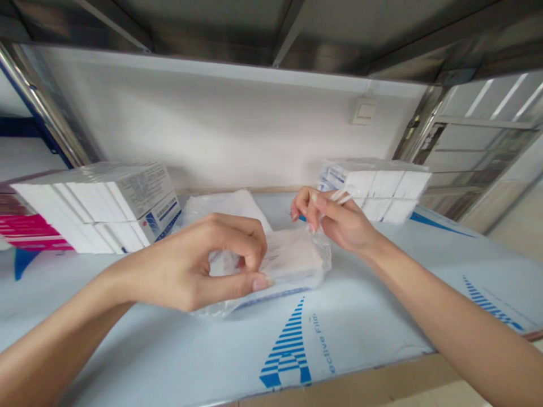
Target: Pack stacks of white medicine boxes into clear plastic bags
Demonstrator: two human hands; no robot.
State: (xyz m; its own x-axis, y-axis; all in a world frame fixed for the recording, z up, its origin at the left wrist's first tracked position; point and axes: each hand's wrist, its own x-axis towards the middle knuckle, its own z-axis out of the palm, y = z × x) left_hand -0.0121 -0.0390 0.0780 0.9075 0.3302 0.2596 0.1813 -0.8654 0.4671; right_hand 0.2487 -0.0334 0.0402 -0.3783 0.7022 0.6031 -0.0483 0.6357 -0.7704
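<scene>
A white box in a clear plastic bag (292, 260) lies on the film-covered shelf in front of me, with faint print on top and a blue line along its lower edge. My left hand (212, 263) is closed at the bag's left side, its thumb and curled fingers on the plastic. At the far right corner my right hand (333, 217) pinches the edge of the bag. A thin whitish strip, perhaps plastic, shows above its fingers. Behind my left hand lies a crumpled clear bag with a white sheet (237, 203), partly hidden.
Stacked white boxes (106, 198) stand at the left, beside pink packs (31, 229). Another plastic-wrapped stack of boxes (386, 186) stands at the back right. A metal shelf (254, 34) hangs low overhead between shiny posts. The shelf surface (190, 362) ends at a front edge near me.
</scene>
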